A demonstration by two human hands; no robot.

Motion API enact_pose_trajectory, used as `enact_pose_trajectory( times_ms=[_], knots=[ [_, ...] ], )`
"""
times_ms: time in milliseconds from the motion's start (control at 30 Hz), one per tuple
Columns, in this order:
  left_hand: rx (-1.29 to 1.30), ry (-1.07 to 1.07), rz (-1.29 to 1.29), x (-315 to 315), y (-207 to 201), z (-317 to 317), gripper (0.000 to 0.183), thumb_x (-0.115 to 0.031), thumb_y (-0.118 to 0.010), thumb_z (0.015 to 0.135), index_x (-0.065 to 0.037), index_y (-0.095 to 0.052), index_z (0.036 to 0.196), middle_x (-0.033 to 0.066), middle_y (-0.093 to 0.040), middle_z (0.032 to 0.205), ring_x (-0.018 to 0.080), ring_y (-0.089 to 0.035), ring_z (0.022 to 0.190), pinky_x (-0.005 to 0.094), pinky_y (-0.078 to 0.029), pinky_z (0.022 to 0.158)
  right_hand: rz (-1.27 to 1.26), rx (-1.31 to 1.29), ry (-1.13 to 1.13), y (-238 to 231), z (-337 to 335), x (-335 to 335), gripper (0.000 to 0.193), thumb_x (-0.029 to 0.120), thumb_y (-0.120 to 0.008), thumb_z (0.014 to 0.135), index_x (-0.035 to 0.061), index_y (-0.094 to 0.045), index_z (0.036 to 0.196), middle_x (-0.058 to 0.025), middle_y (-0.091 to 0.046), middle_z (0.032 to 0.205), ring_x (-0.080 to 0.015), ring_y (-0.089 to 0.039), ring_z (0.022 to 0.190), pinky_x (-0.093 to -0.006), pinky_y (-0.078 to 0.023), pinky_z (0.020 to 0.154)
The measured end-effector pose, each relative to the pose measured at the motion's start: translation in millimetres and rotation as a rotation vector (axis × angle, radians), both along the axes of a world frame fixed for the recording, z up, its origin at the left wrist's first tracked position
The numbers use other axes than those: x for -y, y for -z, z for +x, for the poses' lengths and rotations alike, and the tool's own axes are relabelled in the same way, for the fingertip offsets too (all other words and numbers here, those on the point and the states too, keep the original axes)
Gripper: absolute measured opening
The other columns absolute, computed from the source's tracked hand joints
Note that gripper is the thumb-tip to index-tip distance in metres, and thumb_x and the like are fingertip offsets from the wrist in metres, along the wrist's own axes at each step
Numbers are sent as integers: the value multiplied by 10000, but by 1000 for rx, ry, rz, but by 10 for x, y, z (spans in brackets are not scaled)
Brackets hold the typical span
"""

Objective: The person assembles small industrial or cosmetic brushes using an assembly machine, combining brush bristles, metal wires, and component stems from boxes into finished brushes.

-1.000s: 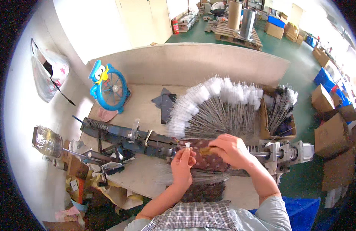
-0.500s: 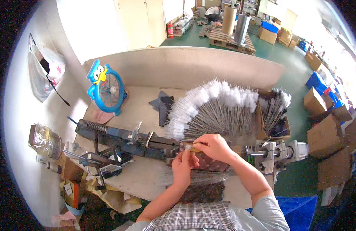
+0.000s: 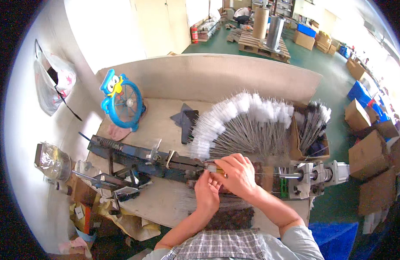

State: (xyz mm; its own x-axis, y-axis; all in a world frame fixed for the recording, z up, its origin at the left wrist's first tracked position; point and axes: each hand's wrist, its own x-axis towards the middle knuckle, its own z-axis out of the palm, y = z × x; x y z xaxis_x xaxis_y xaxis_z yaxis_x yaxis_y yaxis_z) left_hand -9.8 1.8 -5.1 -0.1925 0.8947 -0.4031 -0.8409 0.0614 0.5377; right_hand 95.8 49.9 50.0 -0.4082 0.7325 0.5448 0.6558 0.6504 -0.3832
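My right hand (image 3: 238,175) is closed round a short yellowish handle-like piece (image 3: 217,170) with a pale end, at the right end of a long black metal rail (image 3: 176,163). Just below it, my left hand (image 3: 207,193) has its fingers curled, the tips against the pale end; what they pinch is hidden. Behind the hands, a large fan of wire-stemmed brushes (image 3: 252,130) with white bristle heads lies on the table. Thin wires (image 3: 187,199) lie beside my left hand.
To the right sits a motor unit with a shaft (image 3: 314,174). A cardboard box (image 3: 298,145) holds dark-and-white brushes. A blue duck-shaped fan (image 3: 125,104), a dark phone-like slab (image 3: 189,126) and a low back board (image 3: 208,76) stand farther back. A lever assembly (image 3: 115,184) juts at left.
My right hand has turned further over the yellowish piece, its fingers now covering more of it. My left hand stays close below. The whole view has shifted slightly.
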Motion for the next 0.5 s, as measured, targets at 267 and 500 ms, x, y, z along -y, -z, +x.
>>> enact_pose_trajectory(
  times_ms=[267,500],
  knots=[
    [-107,-73,69,5,-40,65,137,-110,-515,885,-22,-518,990,58,-577,954,144,-570,872,281,-470,783,80,-27,-133,26,82,-32,230,207,-703,644,159,-684,868,14,-616,876,-192,-569,866,-340,-440,752],
    [-133,-63,26,-21,-125,125,65,-78,-542,881,-44,-554,936,54,-602,932,117,-582,839,282,-471,764,36,-26,-138,94,307,-51,238,223,-689,668,172,-679,900,16,-617,901,-195,-557,915,-350,-438,769]
  ],
)
